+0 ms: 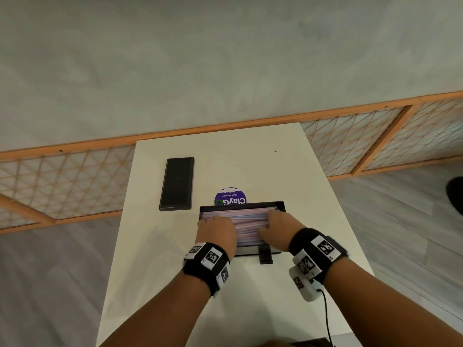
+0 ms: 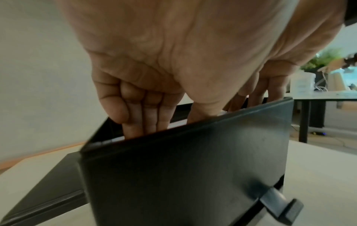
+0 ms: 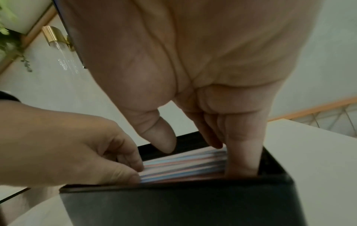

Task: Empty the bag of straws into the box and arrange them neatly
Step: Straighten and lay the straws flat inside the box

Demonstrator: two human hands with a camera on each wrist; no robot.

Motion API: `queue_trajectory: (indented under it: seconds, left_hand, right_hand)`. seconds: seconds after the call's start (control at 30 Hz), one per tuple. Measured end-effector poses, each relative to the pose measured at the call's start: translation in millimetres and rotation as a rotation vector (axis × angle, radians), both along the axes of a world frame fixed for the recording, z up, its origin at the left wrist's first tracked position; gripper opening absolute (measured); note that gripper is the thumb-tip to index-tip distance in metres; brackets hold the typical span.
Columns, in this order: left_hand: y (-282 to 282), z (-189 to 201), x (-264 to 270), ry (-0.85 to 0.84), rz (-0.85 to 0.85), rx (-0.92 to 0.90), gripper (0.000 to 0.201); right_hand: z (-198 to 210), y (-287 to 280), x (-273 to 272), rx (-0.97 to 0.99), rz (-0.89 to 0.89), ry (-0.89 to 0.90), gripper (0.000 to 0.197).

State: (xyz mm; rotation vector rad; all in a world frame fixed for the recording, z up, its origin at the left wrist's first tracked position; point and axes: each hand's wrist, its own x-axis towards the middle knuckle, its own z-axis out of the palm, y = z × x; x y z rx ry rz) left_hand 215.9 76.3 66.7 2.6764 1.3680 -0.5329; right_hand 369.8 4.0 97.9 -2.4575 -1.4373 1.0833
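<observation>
Two hands work inside one box (image 1: 280,204) near the middle of the tabletop (image 1: 275,171).

Head view: my left hand (image 1: 216,230) and right hand (image 1: 280,225) rest on the straws (image 1: 248,222), which lie lengthwise in the box; a lid (image 1: 177,184) lies toward the left edge, a purple sticker (image 1: 230,196) just beyond the box. I see no bag.

Left wrist view: fingers (image 2: 142,116) held together, extended down past the near wall (image 2: 183,175); pushing hard here could, I judge, slide or tip the box.

Right wrist view: fingers (image 3: 241,152) straight, wedged between straw ends and the right wall; the left thumb and fingertips appear to press the opposite ends. Squeezing from both ends may buckle straws upward and out.
</observation>
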Motion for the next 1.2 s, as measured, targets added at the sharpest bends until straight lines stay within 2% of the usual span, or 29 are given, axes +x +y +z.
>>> queue_trajectory:
  seconds: [0.07,0.2,0.3,0.4,0.47,0.6,0.77,0.87,0.93,1.07,1.2]
  left_hand:
    - [1.2,1.2,-1.4,-0.141,0.073,0.0,0.023]
    - [3.3,-0.3,-9.5,-0.321,0.196,0.027,0.043]
    - [-2.3,-5.1,-3.6,-0.344,0.331,-0.109,0.075]
    - [-10.1,-6.1,11.6,-0.313,0.464,-0.228,0.103]
    - [-11.7,-8.7,20.3,-0.327,0.554,-0.251,0.108]
    - [-9.4,-17.3,30.0,-0.358,0.714,-0.253,0.114]
    - [1.3,-20.7,39.1,-0.38,0.889,-0.241,0.114]
    - [7.3,-22.4,34.5,-0.335,0.868,-0.229,0.102]
    - [7.6,-21.9,29.9,-0.311,0.794,-0.219,0.091]
    - [0.8,-16.2,25.3,-0.276,0.572,-0.121,0.066]
    - [-3.2,-16.0,21.1,-0.36,0.299,0.038,0.049]
  right_hand:
    - [0.2,-3.8,5.5,0.064,-0.043,0.0,0.013]
    - [-0.1,-17.8,26.0,0.207,-0.099,-0.13,0.021]
    - [-10.3,-24.9,38.0,0.228,-0.228,-0.17,0.029]
    - [-22.3,-27.6,41.3,0.139,-0.261,-0.082,0.039]
    - [-29.6,-28.3,39.6,0.118,-0.241,-0.065,0.045]
    - [-41.8,-27.3,35.3,0.113,-0.207,-0.063,0.029]
    - [-44.2,-26.2,32.0,0.136,-0.195,-0.03,0.026]
    - [-43.4,-26.3,32.2,0.14,-0.188,-0.023,0.027]
    - [-43.6,-26.8,33.1,0.145,-0.186,-0.014,0.026]
    - [-46.0,-28.6,36.4,0.148,-0.171,0.007,0.025]
    - [-44.6,-31.4,38.0,0.195,-0.175,0.026,0.027]
